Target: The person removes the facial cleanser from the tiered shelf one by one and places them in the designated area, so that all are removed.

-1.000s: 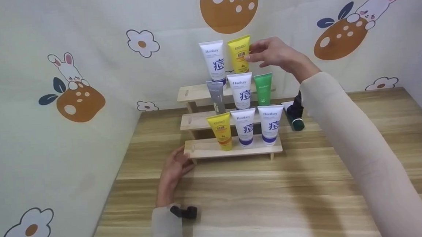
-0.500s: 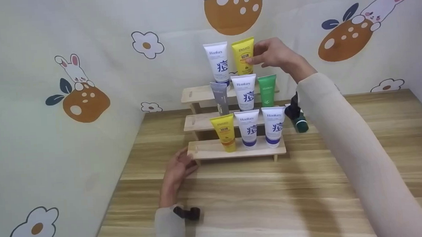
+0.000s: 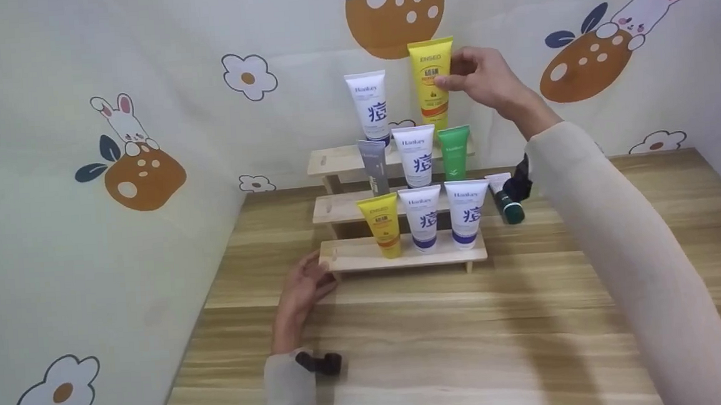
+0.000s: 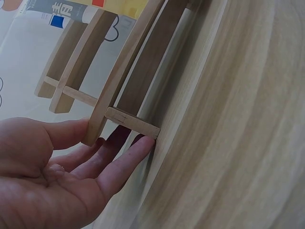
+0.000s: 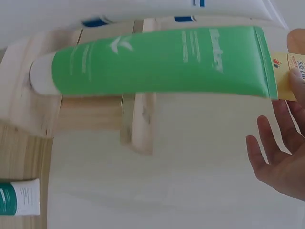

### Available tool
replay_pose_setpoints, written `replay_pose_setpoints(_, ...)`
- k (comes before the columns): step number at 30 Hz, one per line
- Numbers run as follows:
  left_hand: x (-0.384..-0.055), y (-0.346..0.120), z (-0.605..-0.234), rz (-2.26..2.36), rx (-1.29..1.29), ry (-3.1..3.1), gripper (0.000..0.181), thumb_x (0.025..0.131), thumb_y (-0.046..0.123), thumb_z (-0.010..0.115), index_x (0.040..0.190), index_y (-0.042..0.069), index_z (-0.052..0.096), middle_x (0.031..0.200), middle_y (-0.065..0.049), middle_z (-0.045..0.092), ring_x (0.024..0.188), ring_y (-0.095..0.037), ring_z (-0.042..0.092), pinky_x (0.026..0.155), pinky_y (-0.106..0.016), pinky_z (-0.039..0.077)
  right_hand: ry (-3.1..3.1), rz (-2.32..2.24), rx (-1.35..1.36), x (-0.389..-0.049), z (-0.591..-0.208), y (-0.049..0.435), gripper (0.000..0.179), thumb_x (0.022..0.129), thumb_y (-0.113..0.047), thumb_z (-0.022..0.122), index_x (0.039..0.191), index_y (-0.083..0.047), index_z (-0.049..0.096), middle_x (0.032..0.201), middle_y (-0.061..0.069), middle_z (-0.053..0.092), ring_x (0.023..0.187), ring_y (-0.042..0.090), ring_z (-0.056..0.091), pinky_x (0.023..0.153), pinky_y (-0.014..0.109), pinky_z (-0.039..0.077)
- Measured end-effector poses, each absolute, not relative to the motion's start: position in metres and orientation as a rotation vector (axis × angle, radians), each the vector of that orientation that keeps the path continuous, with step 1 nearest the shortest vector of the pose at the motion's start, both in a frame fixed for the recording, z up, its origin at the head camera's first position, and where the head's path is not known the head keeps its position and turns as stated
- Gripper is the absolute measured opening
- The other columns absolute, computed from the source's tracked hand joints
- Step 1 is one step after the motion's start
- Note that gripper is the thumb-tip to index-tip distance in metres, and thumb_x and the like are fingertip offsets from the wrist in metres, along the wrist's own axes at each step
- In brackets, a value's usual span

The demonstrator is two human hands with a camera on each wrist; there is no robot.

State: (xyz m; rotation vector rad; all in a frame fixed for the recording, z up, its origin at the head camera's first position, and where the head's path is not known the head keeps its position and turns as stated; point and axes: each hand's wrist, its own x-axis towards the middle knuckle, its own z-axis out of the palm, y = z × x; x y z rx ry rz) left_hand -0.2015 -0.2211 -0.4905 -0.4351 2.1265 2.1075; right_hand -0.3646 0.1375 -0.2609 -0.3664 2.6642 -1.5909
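Note:
My right hand (image 3: 484,81) pinches a yellow tube (image 3: 434,101) by its right side, raised over the top step, its lower end hidden behind the row in front. In the right wrist view, a green tube (image 5: 162,62) covers most of that yellow tube. At the lower left, my left hand (image 4: 71,167) holds the end of the wooden stepped stand (image 4: 126,62), thumb against the board and fingers by its leg. A white tube (image 3: 368,105) stands on the top step. Beneath it come a grey tube (image 3: 374,167) and another white tube (image 3: 416,156).
On the bottom step stand a small yellow tube (image 3: 382,226) and two white tubes (image 3: 423,219). A dark green and white tube (image 3: 508,203) lies on the wooden table (image 3: 419,349) right of the stand. Patterned cloth (image 3: 158,64) hangs behind and at the sides.
The yellow tube at the top right has risen and shifted slightly right in my right hand. My left hand keeps its place at the stand; the head view has shifted a little.

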Motion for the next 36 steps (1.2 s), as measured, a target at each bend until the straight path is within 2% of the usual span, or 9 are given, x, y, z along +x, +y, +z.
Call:
replay_pose_setpoints(6,-0.202,-0.221,-0.491,2.126,-0.377,2.135,0.048,0.105,0.005,0.044,0.151,-0.002,0.035,0.144,-0.033,0.05,0.128,-0.041,0.056,0.102,-0.047,0.055,2.631,-1.687,-0.314,-0.364,-0.264,0.165,0.06,0.094,-0.044,0.068,0.145,-0.017,0.05,0.138,0.002,0.056,0.125,0.018,0.052,0.113,0.041,0.045)
replay_pose_setpoints(11,-0.202,-0.219,-0.491,2.108,-0.401,2.14,0.047,0.105,0.007,0.045,0.151,-0.002,0.036,0.144,-0.031,0.051,0.125,-0.039,0.059,0.101,-0.046,0.057,2.577,-1.765,-0.277,-0.363,-0.271,0.191,0.063,0.093,-0.043,0.069,0.146,-0.017,0.049,0.13,-0.004,0.056,0.126,0.018,0.054,0.114,0.043,0.046)
replay_pose_setpoints(17,-0.202,-0.22,-0.489,2.094,-0.417,2.133,0.047,0.105,0.007,0.044,0.151,0.0,0.036,0.144,-0.03,0.052,0.128,-0.04,0.057,0.101,-0.046,0.056,2.557,-1.802,-0.232,-0.36,-0.283,0.214,0.066,0.089,-0.046,0.071,0.144,-0.016,0.05,0.125,-0.007,0.056,0.123,0.017,0.058,0.11,0.042,0.05)
replay_pose_setpoints(20,-0.202,-0.221,-0.49,2.088,-0.44,2.139,0.047,0.105,0.008,0.046,0.151,0.002,0.038,0.144,-0.028,0.053,0.127,-0.039,0.058,0.101,-0.044,0.057,2.531,-1.815,-0.195,-0.36,-0.291,0.222,0.068,0.087,-0.046,0.073,0.144,-0.016,0.05,0.123,-0.007,0.057,0.119,0.016,0.061,0.107,0.039,0.052)
replay_pose_setpoints(27,-0.202,-0.22,-0.489,2.096,-0.45,2.117,0.047,0.106,0.01,0.046,0.151,0.005,0.038,0.144,-0.027,0.053,0.124,-0.037,0.06,0.101,-0.044,0.057,2.497,-1.834,-0.171,-0.359,-0.311,0.237,0.07,0.088,-0.046,0.071,0.146,-0.015,0.047,0.121,-0.005,0.055,0.115,0.016,0.063,0.086,0.023,0.06)
replay_pose_setpoints(36,-0.2,-0.222,-0.491,2.121,-0.45,2.105,0.048,0.105,0.009,0.048,0.151,0.003,0.039,0.137,-0.027,0.058,0.112,-0.029,0.065,0.095,-0.04,0.06,2.393,-1.936,-0.051,-0.358,-0.352,0.255,0.076,0.089,-0.047,0.071,0.15,-0.013,0.04,0.118,-0.004,0.062,0.099,0.009,0.071,0.082,0.023,0.062)
